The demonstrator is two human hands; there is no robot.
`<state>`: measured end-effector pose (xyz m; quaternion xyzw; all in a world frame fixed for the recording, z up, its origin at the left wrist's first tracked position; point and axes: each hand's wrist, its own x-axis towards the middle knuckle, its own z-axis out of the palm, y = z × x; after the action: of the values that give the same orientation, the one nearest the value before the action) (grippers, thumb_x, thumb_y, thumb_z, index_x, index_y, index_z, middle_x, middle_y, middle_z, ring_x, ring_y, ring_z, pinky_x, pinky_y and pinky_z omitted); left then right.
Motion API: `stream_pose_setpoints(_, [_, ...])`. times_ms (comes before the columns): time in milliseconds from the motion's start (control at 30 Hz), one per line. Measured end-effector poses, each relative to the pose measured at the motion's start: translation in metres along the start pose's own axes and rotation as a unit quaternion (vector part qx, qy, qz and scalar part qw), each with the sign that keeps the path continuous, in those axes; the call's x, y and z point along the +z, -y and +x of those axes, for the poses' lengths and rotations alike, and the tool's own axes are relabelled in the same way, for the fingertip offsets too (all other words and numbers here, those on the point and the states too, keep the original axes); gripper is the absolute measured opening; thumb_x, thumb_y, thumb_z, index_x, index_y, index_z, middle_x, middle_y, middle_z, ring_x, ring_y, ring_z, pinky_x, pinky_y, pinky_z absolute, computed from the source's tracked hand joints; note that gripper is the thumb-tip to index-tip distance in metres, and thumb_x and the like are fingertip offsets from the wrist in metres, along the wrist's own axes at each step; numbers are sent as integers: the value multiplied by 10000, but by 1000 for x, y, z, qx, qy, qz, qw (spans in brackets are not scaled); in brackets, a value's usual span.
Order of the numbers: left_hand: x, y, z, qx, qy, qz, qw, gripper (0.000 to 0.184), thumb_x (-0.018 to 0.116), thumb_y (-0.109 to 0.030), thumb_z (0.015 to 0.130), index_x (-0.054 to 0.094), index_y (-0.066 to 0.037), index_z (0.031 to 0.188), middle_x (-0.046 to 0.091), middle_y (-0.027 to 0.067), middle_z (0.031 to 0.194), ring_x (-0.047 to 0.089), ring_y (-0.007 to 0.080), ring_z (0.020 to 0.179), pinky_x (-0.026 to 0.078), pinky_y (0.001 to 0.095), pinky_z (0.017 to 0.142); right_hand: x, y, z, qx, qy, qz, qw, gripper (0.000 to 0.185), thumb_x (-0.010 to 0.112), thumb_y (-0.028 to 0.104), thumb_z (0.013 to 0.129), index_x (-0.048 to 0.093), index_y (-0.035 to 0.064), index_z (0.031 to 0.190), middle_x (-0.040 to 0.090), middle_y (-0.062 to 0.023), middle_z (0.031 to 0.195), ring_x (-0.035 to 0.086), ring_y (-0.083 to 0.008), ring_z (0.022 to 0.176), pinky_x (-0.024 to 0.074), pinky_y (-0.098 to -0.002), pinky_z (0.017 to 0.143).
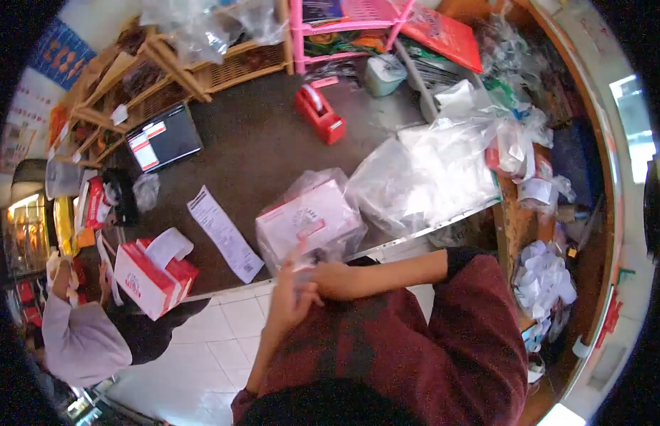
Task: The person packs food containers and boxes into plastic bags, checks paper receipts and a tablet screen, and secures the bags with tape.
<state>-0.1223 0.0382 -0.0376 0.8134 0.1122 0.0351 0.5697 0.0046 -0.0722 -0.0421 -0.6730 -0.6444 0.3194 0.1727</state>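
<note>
A: Dark counter [237, 170], pale tiled floor [227, 355] below it. Call the bagged box [299, 220] the clock centre. What's on the left?

B: Out past 8 o'clock there's another person [81, 344] in a pale top. Nearer, at 8, sits a red-and-white box [142, 284] with a curl of white paper [170, 245] on top. Dark tablet-like device [166, 138] at 10, printed slip [223, 234] flat between 8 and 9.

A: And the bagged one?

B: Pinkish printed face, lying on the counter by the front edge, clear film [353, 224] loose around it. Looks like light card to me, stiffish but crushable, contents unknown. Film's probably slippery, so I'd hold the box walls through it, both sides, no pressing on the middle.

A: Fingers?

B: Both hands meet at 6, right by its near end. Left hand [291, 302]: index seems stretched towards the box, others bent with small gaps. Too blurry to say if it's touching or pinching film. Right hand [335, 282]: knuckles bent, tips hidden behind the left, so can't tell what they hold, if anything.

A: Rest of it?

B: Red tape dispenser [323, 121] at 12, pink rack [348, 27] beyond. Big heap of clear bags [444, 167] between 2 and 3.
</note>
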Motion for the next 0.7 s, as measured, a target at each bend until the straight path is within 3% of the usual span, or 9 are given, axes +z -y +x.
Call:
stream_pose_setpoints(33, [-3, -1, 3, 15, -70, -54, 996, 427, 464, -297, 889, 329, -32, 1196, 462, 185, 1174, 565, 178, 533, 471, 286, 466, -21, 14, -2, 69, 96, 28, 993, 126, 547, 166, 753, 619, 90, 682, 587, -93, 660, 587, -281, 684, 433, -453, 701])
stream_pose_setpoints(167, [-30, -39, 23, -36, -270, -232, 934, 328, 391, -275, 921, 375, -32, 1142, 497, 145, 1166, 486, 131, 389, 378, 199, 297, -132, 0, -48, 110, 32, -235, 965, 181, 537, 218, 794, 613, 58, 762, 621, -109, 739, 612, -283, 766, 440, -442, 730])
stream_pose_setpoints(233, [-33, -57, 39, -48, -313, -254, 914, 332, 371, -276, 926, 377, -26, 1144, 496, 136, 1175, 451, 109, 367, 349, 188, 290, -194, -23, -64, 120, 126, -3, 985, 248, 534, 256, 844, 625, 27, 814, 641, -123, 849, 611, -275, 840, 456, -371, 776])
stream_pose_setpoints(300, [-31, -60, 54, -56, -353, -274, 893, 337, 351, -277, 932, 378, -19, 1147, 496, 128, 1183, 416, 87, 345, 320, 177, 283, -229, -74, -81, -142, 49, 241, 959, 259, 541, 246, 866, 628, 5, 908, 645, -101, 918, 608, -226, 861, 458, -318, 792])
stream_pose_setpoints(400, [-27, -55, 62, -39, -420, -126, 898, 191, 338, -231, 939, 388, -60, 1007, 507, 141, 1151, 380, 70, 376, 269, 161, 270, -275, -196, -116, 106, -261, 214, 935, 189, 574, 134, 846, 623, -7, 961, 640, -61, 944, 592, -133, 845, 471, -279, 769])
stream_pose_setpoints(467, [-22, -53, 68, -64, -444, -151, 881, 272, 336, -247, 939, 375, -35, 1105, 508, 118, 1177, 348, 61, 363, 247, 168, 286, -277, -360, -151, 270, -421, 103, 860, 189, 596, 136, 827, 616, -23, 928, 641, -63, 837, 610, -126, 725, 500, -250, 648])
stream_pose_setpoints(500, [-21, -52, 70, -89, -464, -176, 864, 367, 334, -263, 938, 362, -10, 1203, 509, 94, 1204, 315, 51, 350, 225, 175, 302, -266, -424, -171, 266, -508, 248, 781, 213, 621, 174, 812, 618, -10, 918, 631, -61, 735, 605, -137, 660, 501, -256, 617])
stream_pose_setpoints(600, [-17, -42, 80, -98, -493, -164, 849, 369, 357, -282, 937, 369, -25, 1202, 529, 78, 1185, 319, 49, 353, 219, 181, 300, -202, -575, -212, 514, -488, -163, 686, 330, 656, 321, 747, 613, 15, 861, 610, -127, 755, 597, -243, 727, 483, -349, 616])
stream_pose_setpoints(700, [-12, -43, 93, -119, -508, -175, 835, 386, 375, -296, 933, 357, -31, 1214, 550, 72, 1146, 326, 48, 352, 225, 189, 299, -158, -621, -200, 573, -458, -329, 594, 412, 680, 419, 704, 609, 31, 824, 595, -171, 768, 592, -313, 771, 471, -411, 616])
